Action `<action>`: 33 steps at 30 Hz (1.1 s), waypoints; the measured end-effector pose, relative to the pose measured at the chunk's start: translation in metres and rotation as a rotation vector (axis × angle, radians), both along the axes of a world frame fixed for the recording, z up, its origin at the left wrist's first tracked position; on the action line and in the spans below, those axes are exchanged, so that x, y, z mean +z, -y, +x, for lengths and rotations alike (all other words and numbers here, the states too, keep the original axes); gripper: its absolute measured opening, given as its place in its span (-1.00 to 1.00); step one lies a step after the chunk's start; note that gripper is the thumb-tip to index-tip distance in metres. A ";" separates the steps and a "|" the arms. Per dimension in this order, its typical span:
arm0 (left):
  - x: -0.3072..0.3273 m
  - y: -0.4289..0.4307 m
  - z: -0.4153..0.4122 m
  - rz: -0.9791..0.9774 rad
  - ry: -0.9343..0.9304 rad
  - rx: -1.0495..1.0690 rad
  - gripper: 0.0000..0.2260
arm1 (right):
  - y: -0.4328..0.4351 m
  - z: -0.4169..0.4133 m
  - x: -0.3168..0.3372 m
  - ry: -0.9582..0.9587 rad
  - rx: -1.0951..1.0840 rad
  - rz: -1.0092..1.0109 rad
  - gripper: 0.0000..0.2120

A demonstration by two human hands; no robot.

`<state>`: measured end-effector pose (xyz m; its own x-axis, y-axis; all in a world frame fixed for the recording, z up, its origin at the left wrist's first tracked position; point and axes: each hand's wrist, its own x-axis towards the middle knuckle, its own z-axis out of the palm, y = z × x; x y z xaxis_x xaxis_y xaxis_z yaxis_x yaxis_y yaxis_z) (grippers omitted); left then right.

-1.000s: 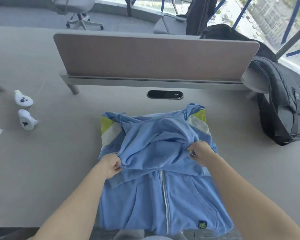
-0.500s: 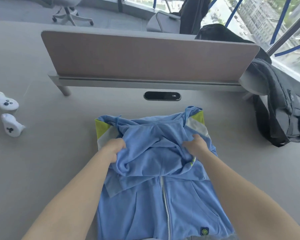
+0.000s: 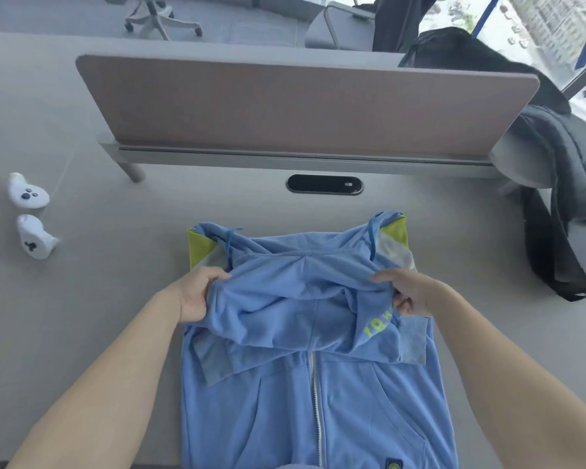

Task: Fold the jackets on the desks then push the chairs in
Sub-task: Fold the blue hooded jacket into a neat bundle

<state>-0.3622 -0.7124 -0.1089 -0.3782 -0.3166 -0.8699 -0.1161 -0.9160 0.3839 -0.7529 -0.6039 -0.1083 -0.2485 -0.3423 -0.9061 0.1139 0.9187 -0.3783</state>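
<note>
Both hands (image 3: pixel 197 292) (image 3: pixel 408 292) grip jacket (image 3: pixel 305 333) hood edges, desk (image 3: pixel 99 299) ctr.

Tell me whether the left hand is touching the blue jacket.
Touching. The head view shows the left hand gripping a bunched fold of the blue jacket, its fingers curled into the fabric.

My bare forearms run up from the lower corners toward the middle of the frame. My left hand (image 3: pixel 197 294) and right hand (image 3: pixel 411 294) sit level and well apart, fingers curled, each gripping a bunch of the blue hoodie (image 3: pixel 285 299).
</note>
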 end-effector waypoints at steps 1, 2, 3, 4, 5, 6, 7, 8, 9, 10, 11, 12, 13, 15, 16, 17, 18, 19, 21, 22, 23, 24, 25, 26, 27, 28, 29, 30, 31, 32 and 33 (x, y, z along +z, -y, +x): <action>0.001 0.003 -0.003 -0.036 0.021 0.026 -0.57 | 0.000 0.001 0.002 0.024 0.080 0.053 -0.68; 0.003 0.006 -0.007 -0.079 0.046 0.052 -0.58 | 0.002 0.002 0.005 0.060 0.098 0.068 -0.68; 0.009 0.009 -0.012 -0.123 0.058 0.093 -0.60 | 0.005 0.003 0.009 0.102 0.067 0.052 -0.70; 0.013 0.014 -0.014 -0.169 0.032 0.150 -0.61 | 0.009 0.002 0.014 0.147 0.005 0.015 -0.72; 0.021 0.018 -0.016 -0.208 -0.008 0.204 -0.61 | 0.014 0.001 0.020 0.192 -0.071 -0.036 -0.73; 0.027 0.023 -0.018 -0.249 -0.052 0.253 -0.64 | 0.020 -0.003 0.028 0.226 -0.147 -0.102 -0.75; 0.035 0.026 -0.019 -0.289 -0.103 0.306 -0.71 | 0.025 -0.006 0.038 0.253 -0.217 -0.175 -0.76; 0.042 0.028 -0.019 -0.321 -0.149 0.350 -0.77 | 0.028 -0.010 0.047 0.286 -0.268 -0.255 -0.76; 0.052 0.028 -0.018 -0.338 -0.179 0.390 -0.73 | 0.029 -0.012 0.057 0.331 -0.300 -0.339 -0.75; 0.055 0.027 -0.016 -0.353 -0.206 0.425 -0.69 | 0.029 -0.016 0.063 0.381 -0.319 -0.423 -0.75; 0.052 0.028 -0.010 -0.340 -0.240 0.465 -0.73 | 0.027 -0.018 0.068 0.424 -0.330 -0.495 -0.71; 0.049 0.028 -0.004 -0.313 -0.240 0.502 -0.75 | 0.024 -0.021 0.067 0.440 -0.342 -0.535 -0.61; 0.047 0.026 0.000 -0.285 -0.223 0.500 -0.70 | 0.020 -0.023 0.062 0.425 -0.356 -0.524 -0.56; 0.036 0.023 0.009 -0.243 -0.133 0.365 -0.61 | 0.012 -0.025 0.045 0.277 -0.329 -0.389 -0.69; 0.032 0.019 0.009 -0.240 -0.057 0.268 -0.61 | 0.008 -0.024 0.035 0.167 -0.272 -0.284 -0.77; 0.028 0.015 0.008 -0.254 0.037 0.154 -0.65 | 0.003 -0.022 0.027 0.078 -0.209 -0.191 -0.81; 0.022 0.012 0.007 -0.281 0.158 0.064 -0.70 | -0.001 -0.019 0.017 0.019 -0.166 -0.141 -0.82; 0.012 0.009 0.006 -0.308 0.278 0.015 -0.75 | -0.004 -0.017 0.006 -0.020 -0.141 -0.122 -0.83; -0.010 0.006 0.009 -0.347 0.517 -0.006 -0.79 | -0.012 -0.012 -0.005 -0.069 -0.080 -0.132 -0.80; -0.018 0.004 0.008 -0.383 0.648 -0.031 -0.78 | -0.015 -0.008 -0.006 -0.099 -0.023 -0.143 -0.79; -0.023 -0.002 0.006 -0.427 0.815 -0.080 -0.77 | -0.018 -0.004 -0.006 -0.133 0.051 -0.151 -0.77; -0.024 -0.010 0.002 -0.511 1.003 -0.150 -0.75 | -0.021 0.000 -0.006 -0.180 0.135 -0.144 -0.73; -0.020 -0.020 -0.005 -0.664 1.128 -0.196 -0.76 | -0.022 0.003 -0.006 -0.244 0.211 -0.130 -0.69; -0.018 -0.032 -0.013 -0.881 1.135 -0.215 -0.79 | -0.023 0.007 -0.006 -0.298 0.265 -0.121 -0.68; -0.018 -0.044 -0.021 -1.114 1.030 -0.262 -0.85 | -0.023 0.011 -0.006 -0.327 0.273 -0.137 -0.70; -0.019 -0.056 -0.029 -1.255 0.882 -0.379 -0.89 | -0.022 0.014 -0.006 -0.336 0.251 -0.176 -0.73; -0.020 -0.064 -0.038 -1.302 0.764 -0.529 -0.90 | -0.020 0.016 -0.008 -0.312 0.184 -0.232 -0.74; -0.026 -0.068 -0.046 -1.290 0.701 -0.682 -0.89 | -0.018 0.017 -0.009 -0.259 0.085 -0.277 -0.75; -0.031 -0.070 -0.054 -1.273 0.704 -0.800 -0.84 | -0.015 0.016 -0.011 -0.215 -0.028 -0.315 -0.76; -0.036 -0.068 -0.060 -1.264 0.749 -0.864 -0.78 | -0.011 0.015 -0.010 -0.244 -0.115 -0.335 -0.78; -0.042 -0.064 -0.065 -1.266 0.806 -0.873 -0.73 | -0.007 0.014 -0.009 -0.360 -0.142 -0.315 -0.78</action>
<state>-0.4269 -0.6482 -0.1511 -0.4273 -0.8507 -0.3062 -0.8800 0.3135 0.3569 -0.7392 -0.5969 -0.1175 -0.5907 -0.5258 -0.6121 0.0410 0.7380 -0.6736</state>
